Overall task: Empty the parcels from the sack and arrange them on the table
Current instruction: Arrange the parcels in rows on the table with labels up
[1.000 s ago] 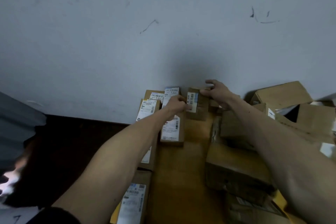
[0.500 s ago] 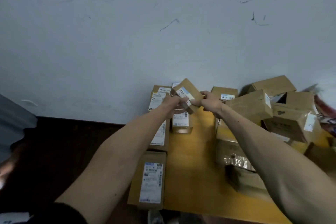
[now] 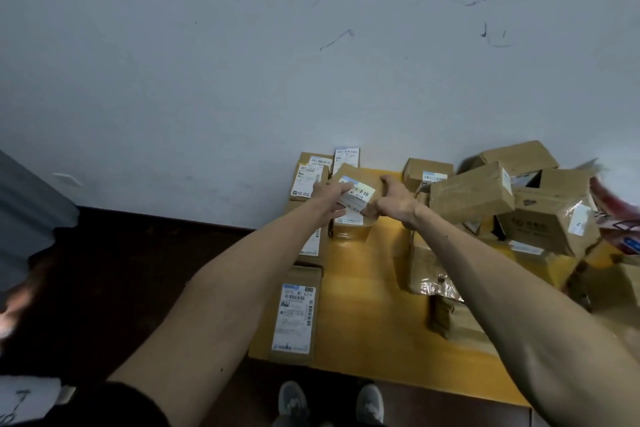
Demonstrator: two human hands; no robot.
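A small brown cardboard parcel (image 3: 360, 182) with a white barcode label is held tilted above the far part of the yellow table (image 3: 367, 305). My left hand (image 3: 329, 196) grips its left end and my right hand (image 3: 393, 203) grips its right end. Under it another labelled parcel (image 3: 351, 230) lies flat. A row of labelled parcels runs along the table's left edge, the nearest one (image 3: 296, 317) at the front corner. No sack is clearly in view.
A loose heap of brown boxes (image 3: 471, 196) fills the table's right side, some wrapped in clear tape (image 3: 554, 222). A red and white packet (image 3: 620, 218) pokes in at the far right. A grey wall stands directly behind. My shoes (image 3: 294, 402) show below the table's front edge.
The small parcel was lifted from the back of the table and turned, its label now facing up. My view shifted back and down, showing more of the table front.
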